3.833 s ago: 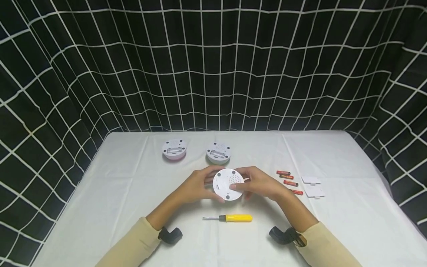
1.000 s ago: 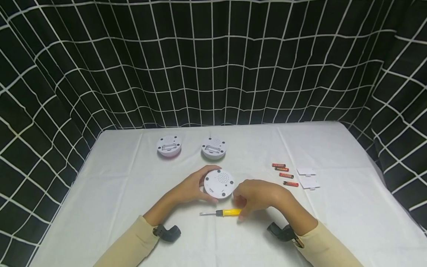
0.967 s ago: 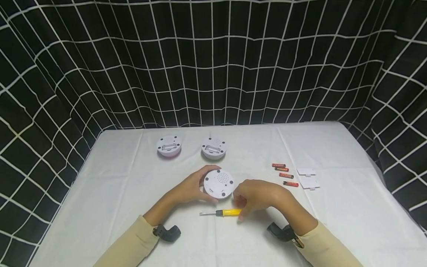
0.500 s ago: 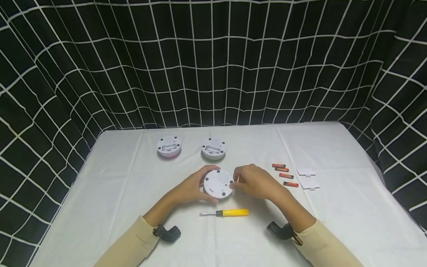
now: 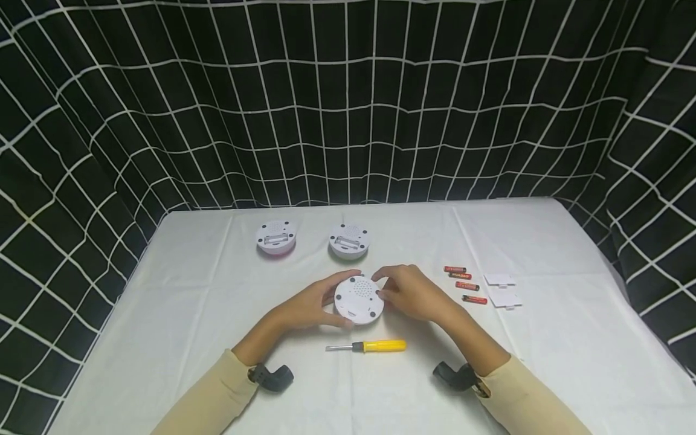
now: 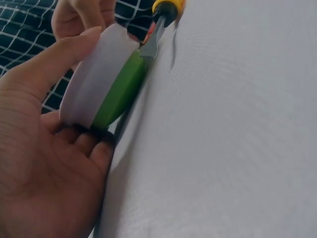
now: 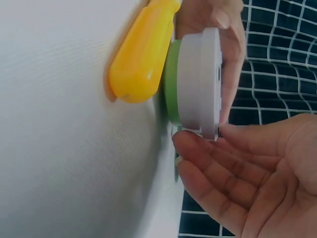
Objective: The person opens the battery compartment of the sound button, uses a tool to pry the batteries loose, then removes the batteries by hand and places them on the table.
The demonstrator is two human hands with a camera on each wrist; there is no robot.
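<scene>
A round white device (image 5: 359, 300) with a green lower part (image 6: 121, 91) is held just behind the screwdriver in the head view. Its upturned face has a patch of small holes and several dark feet. My left hand (image 5: 304, 307) grips it from the left, thumb on the near rim and fingers round the far side. From the right, my right hand (image 5: 412, 293) pinches the rim between thumb and fingers, as the right wrist view shows. In front of both hands lies a screwdriver (image 5: 383, 345) with a yellow handle, its blade pointing left.
Two similar devices stand behind, one with a pink lower part (image 5: 276, 237) and another (image 5: 348, 241) to its right, both with bare battery slots upward. Several red batteries (image 5: 467, 286) lie at right beside two white battery covers (image 5: 504, 296). A dark gridded curtain (image 5: 359, 103) surrounds the table.
My right hand has come from beside the screwdriver's handle up to the device's right rim. The device has turned a little counterclockwise. My left hand keeps its hold; the screwdriver has stayed put.
</scene>
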